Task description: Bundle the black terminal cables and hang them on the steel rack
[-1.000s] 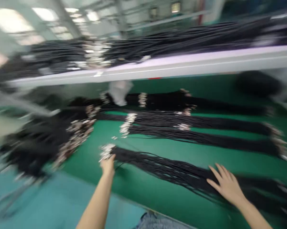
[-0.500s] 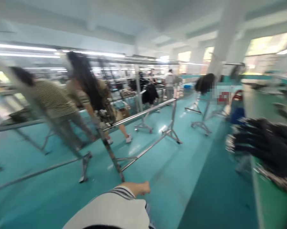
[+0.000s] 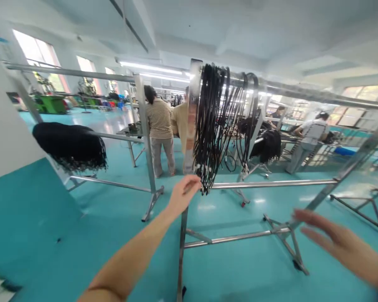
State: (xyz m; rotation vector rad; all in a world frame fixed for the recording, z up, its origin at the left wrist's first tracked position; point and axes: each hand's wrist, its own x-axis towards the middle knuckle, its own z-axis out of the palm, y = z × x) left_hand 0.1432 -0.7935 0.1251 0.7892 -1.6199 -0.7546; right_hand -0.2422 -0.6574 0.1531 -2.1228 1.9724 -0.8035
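A thick bundle of black cables point(image 3: 212, 126) with metal tips hangs from the top bar of a steel rack point(image 3: 272, 183) straight ahead. My left hand point(image 3: 184, 195) is stretched out to the bundle's lower ends; its fingers are loosely bent and just touch the tips, with nothing seen wrapped in them. My right hand point(image 3: 342, 247) hovers low at the right, fingers stretched out and blurred, holding nothing, in front of the rack's slanted leg.
Another steel rack point(image 3: 144, 138) to the left carries a draped black cable bundle point(image 3: 71, 144). Two people point(image 3: 160, 126) stand at a table behind the racks; another person point(image 3: 308, 134) sits at the right. The floor is teal.
The view swung from a green table laid with cable bundles, across the hall, to this rack. My left arm has gone from a closed fist by my side to reaching the hanging cables.
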